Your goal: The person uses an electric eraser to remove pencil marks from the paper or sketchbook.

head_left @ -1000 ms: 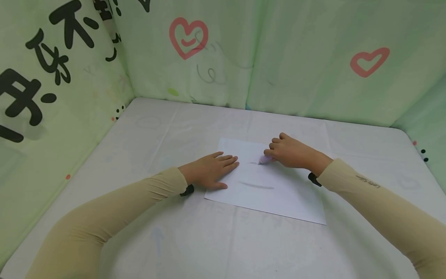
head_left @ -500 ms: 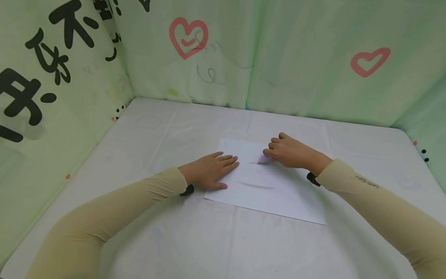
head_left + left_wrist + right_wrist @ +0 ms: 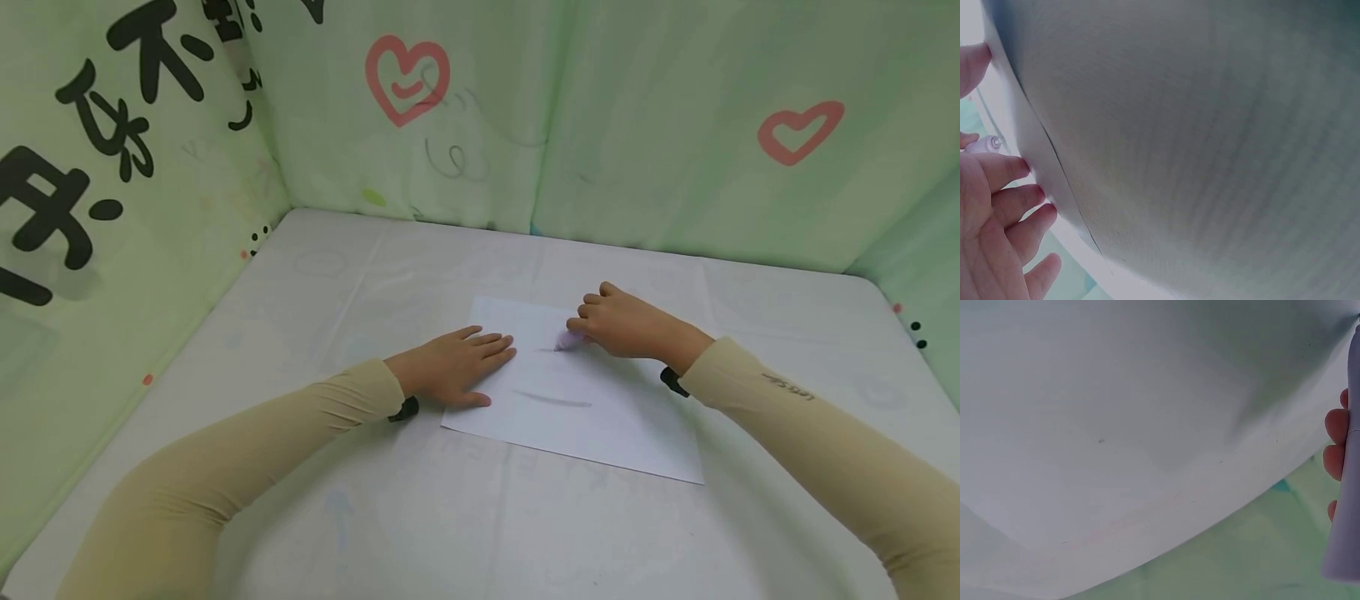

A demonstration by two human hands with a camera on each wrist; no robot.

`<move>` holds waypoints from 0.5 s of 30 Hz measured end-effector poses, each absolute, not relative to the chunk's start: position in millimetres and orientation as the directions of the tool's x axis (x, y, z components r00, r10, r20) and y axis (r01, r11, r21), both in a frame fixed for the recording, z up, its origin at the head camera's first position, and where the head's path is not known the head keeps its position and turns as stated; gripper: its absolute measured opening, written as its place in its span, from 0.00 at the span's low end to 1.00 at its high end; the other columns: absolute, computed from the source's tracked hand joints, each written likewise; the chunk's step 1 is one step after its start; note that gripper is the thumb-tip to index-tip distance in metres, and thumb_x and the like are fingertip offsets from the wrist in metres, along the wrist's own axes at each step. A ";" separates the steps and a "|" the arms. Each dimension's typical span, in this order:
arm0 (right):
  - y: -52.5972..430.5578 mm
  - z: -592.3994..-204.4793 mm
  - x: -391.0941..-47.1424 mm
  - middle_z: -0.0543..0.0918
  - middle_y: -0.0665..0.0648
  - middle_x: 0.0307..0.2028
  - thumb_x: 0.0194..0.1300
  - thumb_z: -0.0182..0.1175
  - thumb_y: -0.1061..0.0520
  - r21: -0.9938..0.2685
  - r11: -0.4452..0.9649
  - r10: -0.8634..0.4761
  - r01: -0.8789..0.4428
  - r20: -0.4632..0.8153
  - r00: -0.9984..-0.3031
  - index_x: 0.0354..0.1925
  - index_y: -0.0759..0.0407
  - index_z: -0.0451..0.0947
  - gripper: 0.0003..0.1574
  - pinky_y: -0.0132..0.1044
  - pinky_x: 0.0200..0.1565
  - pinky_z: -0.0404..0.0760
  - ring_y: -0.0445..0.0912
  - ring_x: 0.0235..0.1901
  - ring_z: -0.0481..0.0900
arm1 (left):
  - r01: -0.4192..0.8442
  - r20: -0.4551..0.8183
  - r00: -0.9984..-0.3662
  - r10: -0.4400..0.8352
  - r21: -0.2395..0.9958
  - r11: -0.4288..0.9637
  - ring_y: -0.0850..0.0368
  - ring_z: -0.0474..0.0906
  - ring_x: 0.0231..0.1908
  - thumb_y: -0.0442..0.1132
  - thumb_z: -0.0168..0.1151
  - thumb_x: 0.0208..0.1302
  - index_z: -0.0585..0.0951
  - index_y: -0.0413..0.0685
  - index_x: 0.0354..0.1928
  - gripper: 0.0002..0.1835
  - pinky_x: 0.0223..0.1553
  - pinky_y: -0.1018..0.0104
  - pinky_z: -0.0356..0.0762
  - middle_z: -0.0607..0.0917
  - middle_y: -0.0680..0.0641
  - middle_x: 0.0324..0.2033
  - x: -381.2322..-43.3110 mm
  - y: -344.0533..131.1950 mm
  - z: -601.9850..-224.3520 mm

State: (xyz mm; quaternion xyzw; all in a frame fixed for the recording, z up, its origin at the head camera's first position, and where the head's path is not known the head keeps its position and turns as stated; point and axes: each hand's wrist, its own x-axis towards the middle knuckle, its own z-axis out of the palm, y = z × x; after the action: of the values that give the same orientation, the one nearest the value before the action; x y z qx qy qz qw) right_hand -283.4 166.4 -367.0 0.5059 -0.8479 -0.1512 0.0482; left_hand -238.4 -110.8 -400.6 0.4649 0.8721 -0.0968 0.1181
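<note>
A white sheet of paper (image 3: 607, 437) lies on the table, with a long grey line (image 3: 552, 400) and a shorter, fainter line (image 3: 543, 350) above it. My left hand (image 3: 456, 365) rests flat on the sheet's left side, fingers straight and thumb spread. Over the upper part of the paper, my right hand (image 3: 633, 323) grips a lavender marker (image 3: 569, 340), its tip down at the right end of the short line. In the right wrist view the marker's thick body (image 3: 1349, 506) runs along the right edge, with fingertips (image 3: 1337, 427) curled round it.
A white cloth covers the table (image 3: 360, 517). Green curtains (image 3: 637, 167) with red hearts and black characters enclose the back and sides. Dark straps (image 3: 673, 382) show under both wrists.
My right hand and the marker shift only very slightly at the short line. The left hand and the paper stay in place.
</note>
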 end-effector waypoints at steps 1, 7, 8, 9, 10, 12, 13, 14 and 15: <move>167.1 -366.8 -283.0 0.78 0.53 0.25 0.55 0.67 0.59 0.303 0.440 -0.874 -0.845 -0.072 -0.481 0.32 0.55 0.74 0.10 0.39 0.35 0.65 0.47 0.29 0.71 | 0.834 -0.296 -0.540 0.788 -0.061 0.548 0.53 0.48 0.73 0.61 0.44 0.68 0.49 0.47 0.74 0.40 0.74 0.55 0.44 0.51 0.47 0.74 -238.3 -110.9 -400.6; 167.3 -367.6 -283.8 0.78 0.53 0.24 0.54 0.67 0.60 0.302 0.423 -0.884 -0.854 -0.068 -0.462 0.31 0.56 0.73 0.10 0.39 0.34 0.65 0.47 0.29 0.71 | 0.833 -0.300 -0.541 0.786 -0.058 0.551 0.53 0.47 0.73 0.61 0.44 0.68 0.48 0.47 0.74 0.40 0.74 0.55 0.44 0.50 0.47 0.74 -239.2 -111.2 -401.0; 166.8 -368.2 -284.4 0.78 0.53 0.24 0.54 0.67 0.60 0.304 0.422 -0.885 -0.854 -0.066 -0.461 0.31 0.56 0.73 0.10 0.39 0.34 0.65 0.47 0.29 0.71 | 0.833 -0.299 -0.540 0.787 -0.054 0.551 0.53 0.47 0.73 0.61 0.44 0.68 0.48 0.47 0.74 0.40 0.74 0.55 0.44 0.50 0.47 0.74 -239.4 -111.3 -401.2; 165.9 -368.5 -284.7 0.78 0.53 0.24 0.54 0.67 0.60 0.304 0.422 -0.886 -0.854 -0.064 -0.460 0.31 0.56 0.73 0.10 0.39 0.34 0.65 0.47 0.29 0.71 | 0.833 -0.297 -0.539 0.788 -0.053 0.550 0.53 0.48 0.73 0.61 0.44 0.68 0.48 0.47 0.74 0.40 0.74 0.55 0.44 0.50 0.47 0.74 -239.5 -111.4 -401.3; 165.0 -368.8 -285.1 0.78 0.53 0.24 0.54 0.67 0.60 0.303 0.423 -0.886 -0.854 -0.061 -0.460 0.32 0.56 0.73 0.10 0.39 0.34 0.65 0.47 0.29 0.71 | 0.835 -0.296 -0.538 0.789 -0.054 0.548 0.53 0.48 0.73 0.61 0.44 0.68 0.48 0.47 0.74 0.41 0.74 0.55 0.44 0.50 0.47 0.74 -239.7 -111.5 -401.6; 163.9 -369.4 -285.6 0.78 0.53 0.25 0.54 0.67 0.60 0.302 0.425 -0.885 -0.853 -0.059 -0.461 0.32 0.56 0.74 0.10 0.39 0.35 0.66 0.47 0.29 0.72 | 0.837 -0.293 -0.535 0.792 -0.054 0.545 0.53 0.48 0.73 0.61 0.44 0.68 0.49 0.47 0.74 0.41 0.74 0.55 0.44 0.50 0.47 0.74 -239.8 -111.3 -401.7; 163.6 -369.5 -285.9 0.79 0.54 0.25 0.54 0.67 0.60 0.303 0.425 -0.885 -0.853 -0.058 -0.462 0.32 0.56 0.74 0.10 0.39 0.35 0.66 0.47 0.29 0.72 | 0.838 -0.292 -0.534 0.794 -0.056 0.543 0.53 0.48 0.73 0.61 0.44 0.68 0.49 0.46 0.74 0.41 0.74 0.55 0.44 0.50 0.47 0.74 -239.9 -111.3 -401.9; 163.2 -369.5 -286.0 0.79 0.54 0.25 0.54 0.67 0.60 0.301 0.427 -0.884 -0.853 -0.059 -0.464 0.32 0.56 0.74 0.10 0.39 0.35 0.66 0.47 0.29 0.72 | 0.839 -0.291 -0.533 0.795 -0.058 0.541 0.53 0.48 0.73 0.61 0.44 0.68 0.49 0.46 0.74 0.41 0.74 0.55 0.44 0.50 0.47 0.74 -240.0 -111.3 -402.0; 163.0 -369.3 -286.0 0.79 0.53 0.25 0.54 0.67 0.60 0.300 0.429 -0.883 -0.852 -0.061 -0.466 0.32 0.56 0.74 0.10 0.39 0.35 0.66 0.47 0.29 0.72 | 0.840 -0.290 -0.532 0.796 -0.059 0.540 0.53 0.48 0.73 0.61 0.44 0.68 0.49 0.46 0.74 0.41 0.74 0.55 0.44 0.50 0.47 0.74 -240.0 -111.3 -402.1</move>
State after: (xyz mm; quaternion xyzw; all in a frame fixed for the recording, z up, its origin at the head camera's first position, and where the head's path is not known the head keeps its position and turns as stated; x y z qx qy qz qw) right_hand -286.0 163.0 -369.3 0.5139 -0.8437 -0.1458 0.0527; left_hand -240.0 -111.3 -402.1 0.4699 0.8700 -0.0959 0.1148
